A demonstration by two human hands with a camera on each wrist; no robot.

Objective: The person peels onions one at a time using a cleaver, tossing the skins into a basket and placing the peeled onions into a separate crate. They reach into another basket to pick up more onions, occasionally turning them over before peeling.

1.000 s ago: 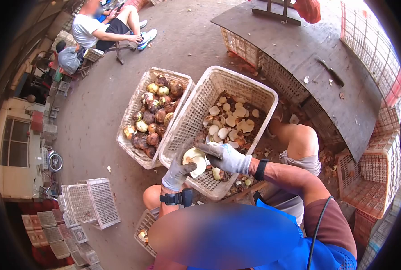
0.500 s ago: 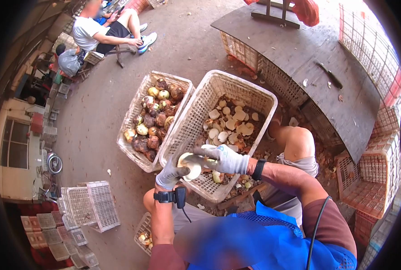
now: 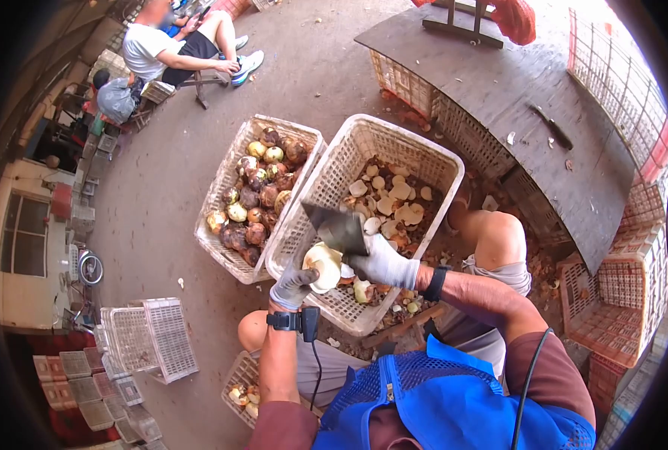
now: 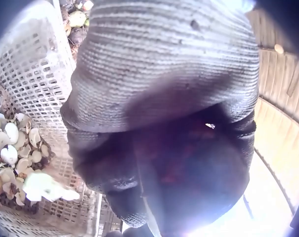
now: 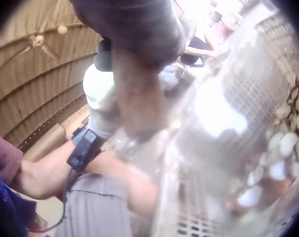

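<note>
A pale, peeled round bulb (image 3: 323,268) is gripped by the gloved left hand (image 3: 293,289) above the near end of a large white crate (image 3: 360,326). The gloved right hand (image 3: 385,264) grips a knife with a broad dark blade (image 3: 340,229), blurred, just beyond the bulb. In the right wrist view, a brown handle (image 5: 139,98) extends below the right hand (image 5: 129,24), and the bulb (image 5: 99,86) shows behind it. The left wrist view shows the left hand's glove (image 4: 164,74) with curled fingers; the bulb is mostly in shadow there. Pale slices (image 3: 386,202) lie inside the crate.
Brown-skinned bulbs (image 3: 249,196) fill a smaller crate (image 3: 205,217) left of the large one. A low table (image 3: 491,82) at right bears another knife (image 3: 552,125). Stacked crates (image 3: 150,341) stand at lower left. A seated person (image 3: 150,52) is at upper left.
The right hand's blade has swung up and away from the bulb, and its broad side now shows. More of the bulb's pale face is visible in the left hand.
</note>
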